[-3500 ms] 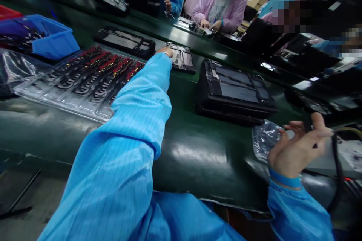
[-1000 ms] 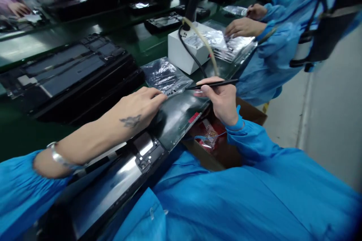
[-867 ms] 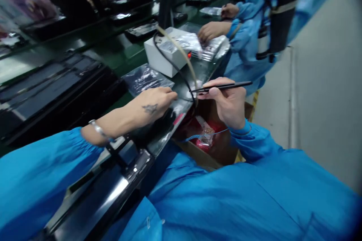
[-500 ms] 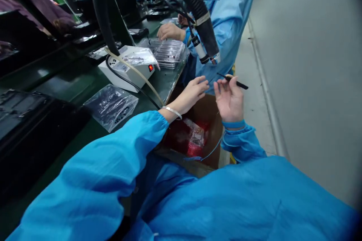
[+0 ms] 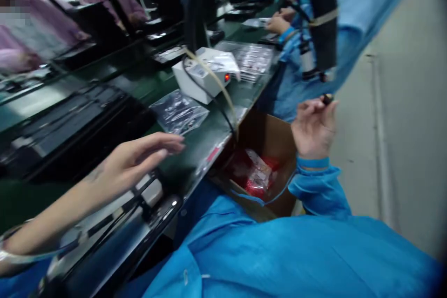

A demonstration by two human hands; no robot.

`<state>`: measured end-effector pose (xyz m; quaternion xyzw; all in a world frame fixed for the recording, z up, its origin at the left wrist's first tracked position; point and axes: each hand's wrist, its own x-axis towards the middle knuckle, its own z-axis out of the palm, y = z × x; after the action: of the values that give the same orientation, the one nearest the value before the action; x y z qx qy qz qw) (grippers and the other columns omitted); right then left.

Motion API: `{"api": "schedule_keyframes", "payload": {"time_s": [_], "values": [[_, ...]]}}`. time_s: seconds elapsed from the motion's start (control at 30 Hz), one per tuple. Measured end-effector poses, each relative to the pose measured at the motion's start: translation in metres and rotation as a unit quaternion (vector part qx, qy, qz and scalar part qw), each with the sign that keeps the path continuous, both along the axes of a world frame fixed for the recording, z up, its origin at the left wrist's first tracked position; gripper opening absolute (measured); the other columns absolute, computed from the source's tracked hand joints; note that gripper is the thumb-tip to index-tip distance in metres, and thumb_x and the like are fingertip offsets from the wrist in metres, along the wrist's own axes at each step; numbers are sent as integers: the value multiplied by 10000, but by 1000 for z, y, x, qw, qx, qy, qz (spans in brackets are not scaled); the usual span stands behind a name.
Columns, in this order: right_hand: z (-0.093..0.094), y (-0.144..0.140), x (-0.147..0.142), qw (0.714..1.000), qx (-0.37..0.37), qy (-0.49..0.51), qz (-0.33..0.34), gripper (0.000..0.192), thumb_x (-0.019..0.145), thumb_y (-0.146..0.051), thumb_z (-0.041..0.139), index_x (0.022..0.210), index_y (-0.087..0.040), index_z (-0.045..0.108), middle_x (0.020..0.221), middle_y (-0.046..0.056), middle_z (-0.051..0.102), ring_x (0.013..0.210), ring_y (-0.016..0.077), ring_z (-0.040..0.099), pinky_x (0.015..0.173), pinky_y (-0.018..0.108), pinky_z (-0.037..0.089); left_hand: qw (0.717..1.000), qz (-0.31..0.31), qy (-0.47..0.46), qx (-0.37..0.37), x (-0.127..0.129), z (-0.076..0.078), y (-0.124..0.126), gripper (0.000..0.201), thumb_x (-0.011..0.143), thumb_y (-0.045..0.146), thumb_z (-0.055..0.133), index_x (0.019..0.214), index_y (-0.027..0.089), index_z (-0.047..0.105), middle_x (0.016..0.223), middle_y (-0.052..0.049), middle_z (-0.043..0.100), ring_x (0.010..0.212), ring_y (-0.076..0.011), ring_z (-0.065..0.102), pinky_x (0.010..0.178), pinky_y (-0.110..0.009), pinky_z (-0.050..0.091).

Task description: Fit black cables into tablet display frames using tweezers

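Loosely spread, the left hand [image 5: 139, 158] hovers above the glossy black flat panel [image 5: 115, 237]; at three o'clock the right hand [image 5: 314, 125] pinches a thin black stylus [image 5: 327, 99] over an open brown cardboard box [image 5: 268, 139]. Dropped, the stylus would probably land inside.

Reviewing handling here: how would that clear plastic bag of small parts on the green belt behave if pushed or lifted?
The plastic bag looks thin and crinkled, so probably floppy and light. Its glossy film on the smooth belt may slide easily.
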<state>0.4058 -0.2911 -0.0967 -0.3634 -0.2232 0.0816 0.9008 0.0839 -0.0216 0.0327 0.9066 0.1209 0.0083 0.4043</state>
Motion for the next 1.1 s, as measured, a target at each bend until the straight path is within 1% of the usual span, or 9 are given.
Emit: {"api": "schedule_keyframes", "payload": {"time_s": [0.07,0.13,0.2,0.27,0.4,0.53,0.73,0.9,1.1], "values": [[18,27,-34,998,-2,-1,69,212,718,-525,856,833,-412,718,739,-43,573,776,102,569,653,153,554,987,56,47,144,-63,-6,38,337,983,530,525,1205,334,685,1181,19,739,1073,-288,701,941,-402,566],[39,60,-76,989,-14,-14,148,213,734,-521,852,815,-365,733,714,-31,535,710,105,560,565,165,544,959,113,98,242,-121,-18,59,381,993,561,476,1196,314,683,1166,-8,733,1041,-307,696,908,-421,559],[61,96,-120,973,-29,-61,223,220,754,-511,845,809,-320,751,701,-26,533,697,103,593,548,173,555,939,131,144,283,-163,-33,62,425,1001,566,451,1245,285,657,1214,-52,701,1073,-307,674,927,-423,542],[81,133,-160,946,-40,-126,295,195,815,-480,805,846,-290,772,734,-13,607,713,110,649,581,193,585,939,119,161,279,-187,-49,55,434,1026,518,424,1307,250,618,1251,-81,654,1085,-269,651,945,-397,529],[99,200,-229,870,-73,-233,429,158,919,-389,718,925,-241,774,855,12,708,718,123,706,668,255,621,941,174,43,287,-198,-79,43,415,1070,351,335,1324,162,604,1176,-111,611,1064,-228,587,947,-364,495],[88,241,-270,796,-198,-352,451,127,930,-331,704,909,-217,757,825,-4,692,678,112,689,648,253,591,943,190,-33,270,-202,-95,33,391,1083,299,328,1318,154,605,1149,-101,603,1052,-210,545,929,-338,466],[69,257,-271,727,-316,-455,405,149,945,-349,678,923,-214,735,868,4,716,804,145,703,759,282,566,948,195,-3,250,-207,-93,21,381,1066,225,343,1348,179,594,1187,-104,594,1049,-232,534,880,-353,457],[68,257,-269,697,-336,-458,438,230,939,-431,675,940,-207,725,906,16,712,814,160,712,729,284,569,947,212,7,242,-204,-91,19,386,1060,225,342,1338,172,604,1182,-106,601,1040,-244,539,855,-363,458],[69,256,-271,667,-352,-511,413,251,951,-447,652,954,-210,734,929,29,727,855,175,704,653,263,534,944,212,4,252,-204,-93,17,402,1060,233,323,1341,177,604,1179,-111,602,1028,-245,537,838,-362,453]]}}
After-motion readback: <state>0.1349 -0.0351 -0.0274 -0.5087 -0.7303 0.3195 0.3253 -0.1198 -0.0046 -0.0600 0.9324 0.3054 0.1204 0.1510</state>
